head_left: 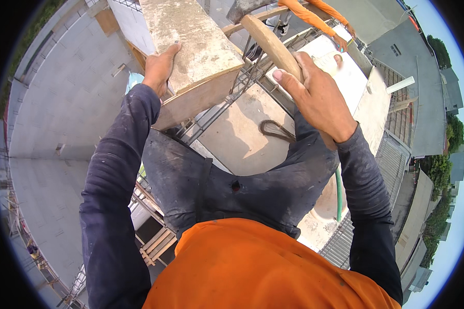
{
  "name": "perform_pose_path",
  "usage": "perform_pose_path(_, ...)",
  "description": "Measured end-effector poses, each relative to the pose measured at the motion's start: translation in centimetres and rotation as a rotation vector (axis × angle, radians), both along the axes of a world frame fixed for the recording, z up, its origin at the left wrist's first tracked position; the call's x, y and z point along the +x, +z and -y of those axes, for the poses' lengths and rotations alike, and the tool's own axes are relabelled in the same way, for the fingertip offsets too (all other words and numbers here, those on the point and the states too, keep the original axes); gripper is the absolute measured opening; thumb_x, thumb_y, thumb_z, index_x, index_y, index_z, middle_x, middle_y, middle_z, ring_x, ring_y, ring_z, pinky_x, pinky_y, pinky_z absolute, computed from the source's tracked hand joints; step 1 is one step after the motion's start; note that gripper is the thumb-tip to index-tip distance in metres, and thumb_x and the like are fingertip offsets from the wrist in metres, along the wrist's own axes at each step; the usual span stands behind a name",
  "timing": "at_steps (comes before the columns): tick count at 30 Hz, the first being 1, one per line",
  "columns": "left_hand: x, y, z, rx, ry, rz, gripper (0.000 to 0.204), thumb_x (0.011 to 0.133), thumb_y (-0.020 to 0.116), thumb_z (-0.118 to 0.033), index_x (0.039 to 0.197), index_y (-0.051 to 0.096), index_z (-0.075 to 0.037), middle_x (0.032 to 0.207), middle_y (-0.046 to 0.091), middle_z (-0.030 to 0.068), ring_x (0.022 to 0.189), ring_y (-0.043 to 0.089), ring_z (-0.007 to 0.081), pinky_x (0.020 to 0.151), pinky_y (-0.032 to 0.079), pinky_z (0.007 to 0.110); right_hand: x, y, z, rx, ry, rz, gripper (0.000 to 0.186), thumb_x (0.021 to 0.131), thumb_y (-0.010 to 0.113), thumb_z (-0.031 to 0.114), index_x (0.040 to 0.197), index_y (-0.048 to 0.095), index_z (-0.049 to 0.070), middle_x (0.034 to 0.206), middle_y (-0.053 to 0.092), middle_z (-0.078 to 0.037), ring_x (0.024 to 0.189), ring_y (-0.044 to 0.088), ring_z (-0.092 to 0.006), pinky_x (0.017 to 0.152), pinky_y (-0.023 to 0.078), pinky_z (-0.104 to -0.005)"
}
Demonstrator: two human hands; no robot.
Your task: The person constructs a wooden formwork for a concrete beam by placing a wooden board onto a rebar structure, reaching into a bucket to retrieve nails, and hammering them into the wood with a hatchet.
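My right hand (319, 95) is closed around the wooden handle of a hammer (270, 44). The hammer's dark head is at the top edge of the view, raised to the right of a wooden formwork board (196, 44). This board is wide, stained with cement, and meets an upright plywood side (196, 105) at its near end. My left hand (160, 69) grips the board's left edge, thumb on top and the other fingers partly hidden. Steel rebar (232, 100) runs beside the board, above my spread legs.
A co-worker's orange sleeves (307, 20) and hands reach over a pale panel (363, 77) at the far right. A loop of thin wire (276, 129) lies on a plywood sheet (247, 121) between my legs. A green hose (338, 193) hangs at right; a tall grey wall (62, 98) stands left.
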State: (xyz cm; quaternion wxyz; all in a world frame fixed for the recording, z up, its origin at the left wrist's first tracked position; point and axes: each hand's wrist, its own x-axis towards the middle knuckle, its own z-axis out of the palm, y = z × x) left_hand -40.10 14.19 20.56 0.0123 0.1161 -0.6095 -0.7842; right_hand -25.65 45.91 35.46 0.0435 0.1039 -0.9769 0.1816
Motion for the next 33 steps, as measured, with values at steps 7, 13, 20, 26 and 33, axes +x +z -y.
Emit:
perform_pose_path(7, -0.4, 0.6, -0.2, 0.003, -0.035, 0.023, 0.062, 0.098, 0.078, -0.023, 0.134, 0.056, 0.021, 0.124, 0.072, 0.0245, 0.102, 0.076, 0.0282, 0.087, 0.063, 0.037, -0.1, -3.9, -0.1, -0.236, -0.097, -0.071, 0.061, 0.106, 0.065, 0.047, 0.134, 0.053, -0.006, 0.093, 0.074, -0.028, 0.088, 0.076, -0.0445, 0.081, 0.059, -0.047)
perform_pose_path(13, 0.5, 1.7, 0.7, -0.125, -0.082, 0.137, 0.057, 0.103, 0.073, -0.026, 0.138, 0.053, 0.015, 0.124, 0.071, 0.0211, 0.101, 0.077, 0.0265, 0.087, 0.066, 0.037, -2.4, -8.5, 1.8, -0.296, -0.137, 0.267, 0.064, 0.096, 0.076, 0.049, 0.127, 0.059, -0.004, 0.1, 0.074, -0.03, 0.097, 0.075, -0.0438, 0.087, 0.056, -0.0481)
perform_pose_path(20, 5.1, 3.4, 4.7, -0.747, -0.406, -0.229, 0.102, 0.097, 0.08, -0.037, 0.168, 0.019, 0.003, 0.153, 0.054, 0.0289, 0.126, 0.069, 0.0312, 0.103, 0.059, 0.044, -6.6, -12.7, 5.2, -0.653, -0.245, 0.074, 0.061, 0.095, 0.078, 0.053, 0.114, 0.061, -0.002, 0.089, 0.071, -0.017, 0.077, 0.072, -0.0283, 0.074, 0.057, -0.0426)
perform_pose_path(26, 10.4, 4.4, 5.6, -1.034, -0.615, -0.365, 0.083, 0.1, 0.075, -0.031, 0.17, 0.033, -0.017, 0.164, 0.046, 0.0287, 0.125, 0.071, 0.0328, 0.11, 0.055, 0.042, -7.8, -13.6, 6.5, -1.078, -0.209, 0.143, 0.05, 0.095, 0.084, 0.038, 0.118, 0.056, 0.002, 0.085, 0.064, -0.004, 0.055, 0.059, -0.0093, 0.047, 0.052, -0.026)
perform_pose_path(33, 10.1, 2.2, 6.2, -1.193, -0.501, -0.523, 0.068, 0.103, 0.07, -0.027, 0.166, 0.045, -0.019, 0.156, 0.056, 0.0266, 0.129, 0.067, 0.0419, 0.112, 0.053, 0.047, -8.7, -14.1, 6.6, -1.217, -0.173, 0.241, 0.049, 0.093, 0.086, 0.032, 0.118, 0.057, 0.002, 0.098, 0.066, -0.008, 0.06, 0.064, -0.0122, 0.047, 0.054, -0.0271)
